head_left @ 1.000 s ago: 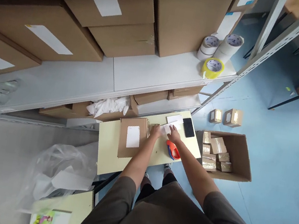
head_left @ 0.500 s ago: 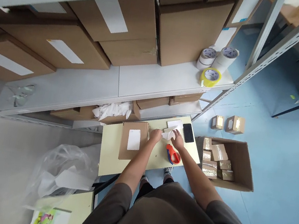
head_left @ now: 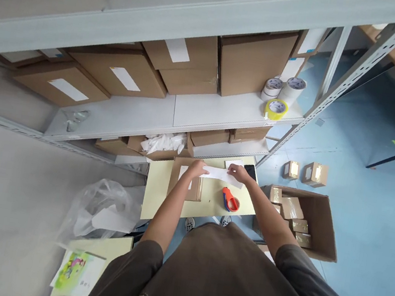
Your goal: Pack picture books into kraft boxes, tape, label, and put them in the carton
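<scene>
Both my hands hold a white paper strip (head_left: 220,174) stretched between them above a small yellow table (head_left: 155,194). My left hand (head_left: 197,168) grips its left end, over a flat brown cardboard box (head_left: 196,189) with a white label. My right hand (head_left: 241,172) grips the right end, near a black phone (head_left: 253,170) and a white paper (head_left: 234,163). A red and blue tape dispenser (head_left: 229,200) lies on the table below the strip.
An open carton (head_left: 323,230) of small taped boxes stands on the blue floor at right, two small boxes (head_left: 306,172) beyond it. Grey shelving (head_left: 204,109) holds large cartons and tape rolls (head_left: 276,109). A clear plastic bag (head_left: 104,205) lies at left.
The hands lifted the white paper from the table and pulled it out into a long strip between them. The camera tilted up, showing more shelving.
</scene>
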`<state>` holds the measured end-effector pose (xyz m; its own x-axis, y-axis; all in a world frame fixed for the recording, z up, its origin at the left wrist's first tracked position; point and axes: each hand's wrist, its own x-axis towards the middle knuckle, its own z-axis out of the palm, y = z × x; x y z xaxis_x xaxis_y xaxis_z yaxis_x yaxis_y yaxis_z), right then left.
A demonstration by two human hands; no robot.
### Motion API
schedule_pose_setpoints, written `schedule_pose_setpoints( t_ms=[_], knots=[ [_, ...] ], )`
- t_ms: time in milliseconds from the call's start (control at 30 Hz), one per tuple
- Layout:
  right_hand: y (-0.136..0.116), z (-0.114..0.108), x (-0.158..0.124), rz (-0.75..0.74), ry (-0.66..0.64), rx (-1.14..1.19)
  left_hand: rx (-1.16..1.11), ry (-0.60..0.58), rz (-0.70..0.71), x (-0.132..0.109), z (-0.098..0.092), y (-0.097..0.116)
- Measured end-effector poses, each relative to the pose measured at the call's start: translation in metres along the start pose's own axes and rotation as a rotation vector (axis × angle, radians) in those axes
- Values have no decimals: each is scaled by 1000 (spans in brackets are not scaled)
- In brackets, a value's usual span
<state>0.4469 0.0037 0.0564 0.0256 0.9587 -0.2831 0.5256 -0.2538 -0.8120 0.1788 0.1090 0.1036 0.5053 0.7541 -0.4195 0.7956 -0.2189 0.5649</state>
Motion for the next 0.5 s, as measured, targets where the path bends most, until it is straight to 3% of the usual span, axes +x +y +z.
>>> schedule_pose_setpoints(
  t_ms=[100,333,500],
  knots=[
    [-11,-6,0,-54,15,35,-155,126,14,-14,-10,-3],
    [-41,-13,-5,-215,-38,162,-254,113,-33,-38,-20,0],
    [-49,-24,-12,-215,-77,184,-469,254,3,-47,-13,-3]
  ],
)
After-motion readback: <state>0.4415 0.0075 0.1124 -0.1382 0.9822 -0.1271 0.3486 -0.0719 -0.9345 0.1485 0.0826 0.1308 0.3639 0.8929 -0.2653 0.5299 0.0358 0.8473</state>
